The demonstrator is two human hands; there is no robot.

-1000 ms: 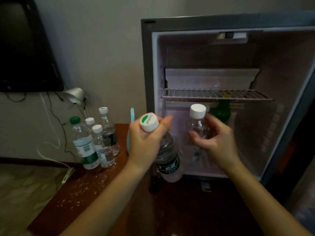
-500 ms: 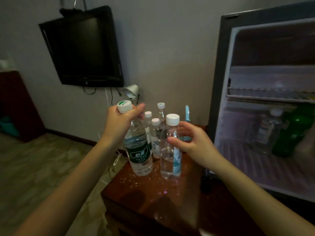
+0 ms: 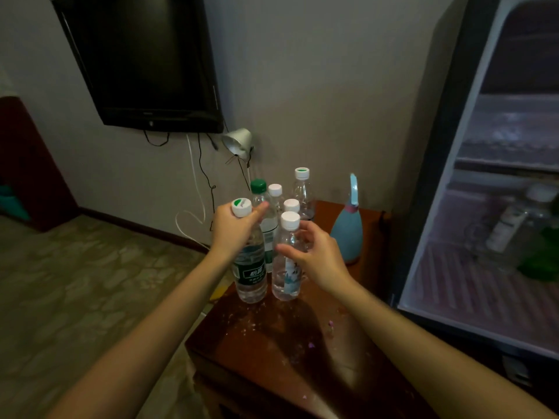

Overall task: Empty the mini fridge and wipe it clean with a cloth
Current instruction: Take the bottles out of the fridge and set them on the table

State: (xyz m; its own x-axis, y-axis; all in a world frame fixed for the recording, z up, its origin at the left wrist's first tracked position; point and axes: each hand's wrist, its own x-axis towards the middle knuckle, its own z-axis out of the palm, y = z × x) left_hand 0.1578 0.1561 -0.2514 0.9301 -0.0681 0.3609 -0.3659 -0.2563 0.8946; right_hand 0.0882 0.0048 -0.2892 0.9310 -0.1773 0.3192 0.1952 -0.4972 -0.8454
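Water bottle with a dark green label [image 3: 250, 269] stands upright under the left hand [image 3: 237, 228], whose fingers and thumb wrap its neck just below the green-and-white cap. Right beside it, almost touching, a clear bottle with a pale blue label [image 3: 286, 267] and a white cap sits in the right hand [image 3: 316, 257], thumb across the front and fingers curled behind. Both bases are down at the bench [image 3: 290, 343], a reddish-brown wooden top dotted with small specks, though I cannot tell whether they press fully on it. Just beyond the hands four more bottles cluster: a green-capped bottle [image 3: 258, 186], two short white-capped ones [image 3: 275, 190] [image 3: 292, 205], and a taller bottle [image 3: 302, 189] at the back. To the right of the right hand, near but apart, is a blue teardrop-shaped spray bottle [image 3: 347, 237]. Further right the mini fridge [image 3: 435, 182] stands open, with a blurred clear bottle [image 3: 508, 226] and something green [image 3: 541, 263] on its floor. Beyond the left hand a small metal lamp [image 3: 237, 142] and a dark television [image 3: 145, 62] hang on the wall.
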